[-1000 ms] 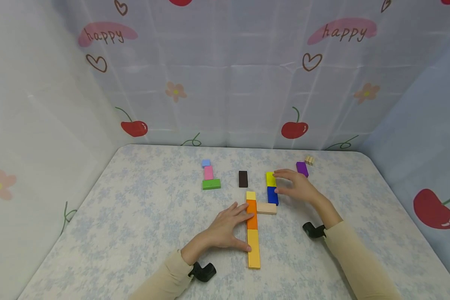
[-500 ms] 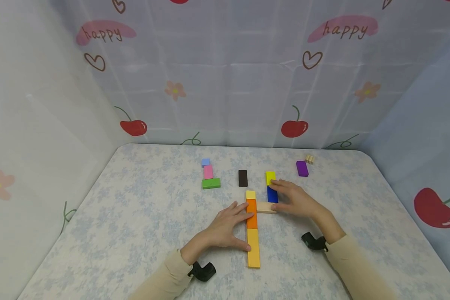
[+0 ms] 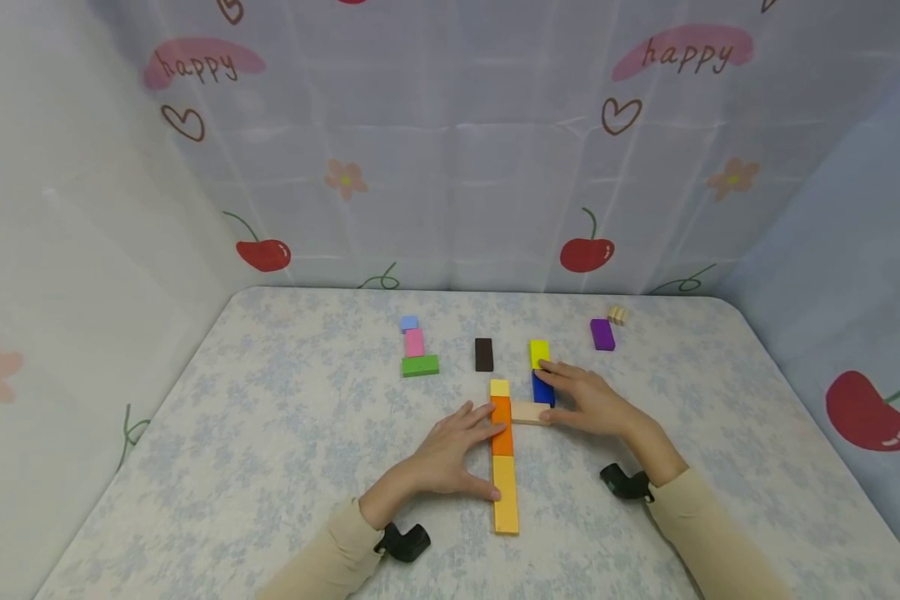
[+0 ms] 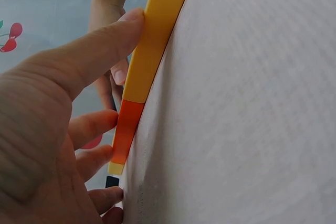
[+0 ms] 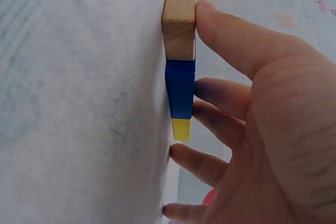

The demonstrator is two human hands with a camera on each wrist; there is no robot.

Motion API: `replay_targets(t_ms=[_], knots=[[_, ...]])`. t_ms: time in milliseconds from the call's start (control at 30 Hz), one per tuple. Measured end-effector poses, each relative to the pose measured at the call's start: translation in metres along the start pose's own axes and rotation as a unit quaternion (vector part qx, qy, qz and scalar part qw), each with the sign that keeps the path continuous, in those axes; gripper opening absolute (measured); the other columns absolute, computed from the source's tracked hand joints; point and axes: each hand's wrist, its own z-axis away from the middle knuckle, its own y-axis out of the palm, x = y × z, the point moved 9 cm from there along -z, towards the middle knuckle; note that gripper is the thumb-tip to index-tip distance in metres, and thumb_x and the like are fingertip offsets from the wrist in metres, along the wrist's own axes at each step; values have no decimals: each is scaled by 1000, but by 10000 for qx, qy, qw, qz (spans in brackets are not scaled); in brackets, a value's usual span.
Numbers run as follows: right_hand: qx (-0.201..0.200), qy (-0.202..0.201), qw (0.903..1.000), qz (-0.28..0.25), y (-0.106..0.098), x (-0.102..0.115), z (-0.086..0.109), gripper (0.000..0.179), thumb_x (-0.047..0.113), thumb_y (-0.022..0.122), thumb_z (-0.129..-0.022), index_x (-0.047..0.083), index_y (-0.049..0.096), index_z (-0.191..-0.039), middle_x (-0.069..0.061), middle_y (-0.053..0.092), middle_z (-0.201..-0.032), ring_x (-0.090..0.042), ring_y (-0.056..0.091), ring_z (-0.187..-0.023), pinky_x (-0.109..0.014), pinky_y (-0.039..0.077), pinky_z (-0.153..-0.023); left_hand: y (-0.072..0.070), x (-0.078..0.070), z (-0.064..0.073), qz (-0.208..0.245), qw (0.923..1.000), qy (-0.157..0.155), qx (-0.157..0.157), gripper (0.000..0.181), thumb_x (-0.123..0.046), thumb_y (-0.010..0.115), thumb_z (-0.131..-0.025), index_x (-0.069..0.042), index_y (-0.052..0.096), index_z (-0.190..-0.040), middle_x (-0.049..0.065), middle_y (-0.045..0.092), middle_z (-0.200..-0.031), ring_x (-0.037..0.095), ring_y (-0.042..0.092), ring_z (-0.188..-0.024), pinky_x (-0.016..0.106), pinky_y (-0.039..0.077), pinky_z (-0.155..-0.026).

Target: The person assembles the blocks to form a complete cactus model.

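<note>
My left hand (image 3: pixel 450 454) lies spread along a column of blocks. In the left wrist view its thumb touches the long amber-yellow block (image 4: pixel 157 40), and two fingertips touch the orange block (image 4: pixel 127 132). A small pale yellow block (image 3: pixel 499 387) tops this column. My right hand (image 3: pixel 596 404) presses with extended fingers at a second line of blocks. Its thumb is on the plain wooden block (image 5: pixel 180 3), which runs sideways from the orange one, while two fingers touch the blue block (image 5: pixel 180 87). Beyond the blue one is a bright yellow block (image 3: pixel 539 352).
Farther back stand a dark brown block (image 3: pixel 483 355), and a group of green (image 3: pixel 420 367), pink (image 3: pixel 415 342) and light blue (image 3: pixel 409 323) blocks. A purple block (image 3: pixel 602 334) and small pale wooden pieces (image 3: pixel 617 315) lie at the back right, near the table's far edge.
My right hand has slid toward me, from the yellow and blue blocks to the blue and wooden ones, its thumb now on the wooden block. My left hand has stayed in place.
</note>
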Motion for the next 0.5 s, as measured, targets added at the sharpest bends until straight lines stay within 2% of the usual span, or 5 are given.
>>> replay_targets(t_ms=[500], knots=[[-57, -45, 10000, 48, 0, 2, 1, 72, 44, 69, -88, 4, 48, -144, -20, 40, -152, -43, 38, -139, -71, 30, -105, -3, -5, 1, -145, 9999, -40, -3, 89, -54, 81, -73, -24, 45, -148, -3, 20, -164, 30, 12, -152, 56, 21, -118]])
